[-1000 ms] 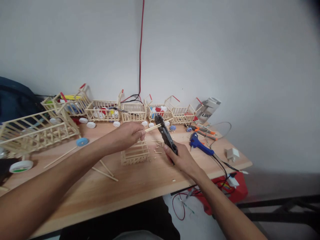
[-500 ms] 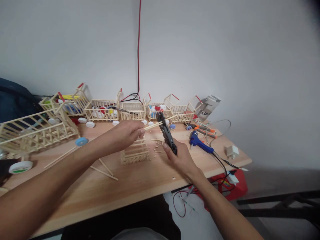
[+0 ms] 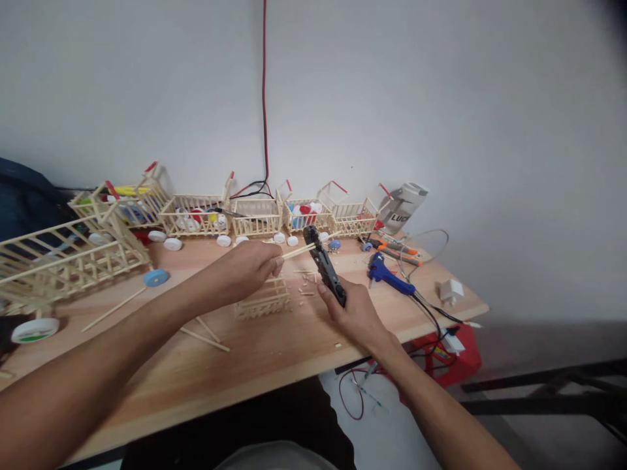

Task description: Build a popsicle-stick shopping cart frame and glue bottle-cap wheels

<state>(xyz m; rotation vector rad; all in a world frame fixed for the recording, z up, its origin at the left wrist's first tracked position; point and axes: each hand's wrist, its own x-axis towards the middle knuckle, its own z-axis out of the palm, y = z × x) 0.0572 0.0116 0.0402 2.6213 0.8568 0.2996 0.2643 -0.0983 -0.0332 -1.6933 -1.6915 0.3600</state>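
My left hand [image 3: 255,266] is closed on thin wooden sticks [image 3: 298,251], pinched between thumb and fingers. The sticks reach right, into the head of a black hand tool [image 3: 327,269] that looks like crimping or cutting pliers. My right hand [image 3: 353,308] is wrapped round the handles of these pliers. Below the left hand a small stick-built frame [image 3: 264,301] lies on the table, partly hidden by that hand. Short cut stick pieces [image 3: 307,294] are scattered right of the frame. Longer loose sticks [image 3: 208,338] lie to its left.
Several stick-built carts [image 3: 196,215] with bottle-cap wheels line the wall, some holding caps. A larger cart [image 3: 73,267] stands at left. On the right lie a blue glue gun [image 3: 392,277], orange-handled pliers [image 3: 399,251], a white adapter [image 3: 450,290] and cables. A red stool [image 3: 455,359] stands below.
The camera view has shifted slightly, so the scene sits a little further left. Both hands keep their holds, and the sticks remain at the pliers' head.
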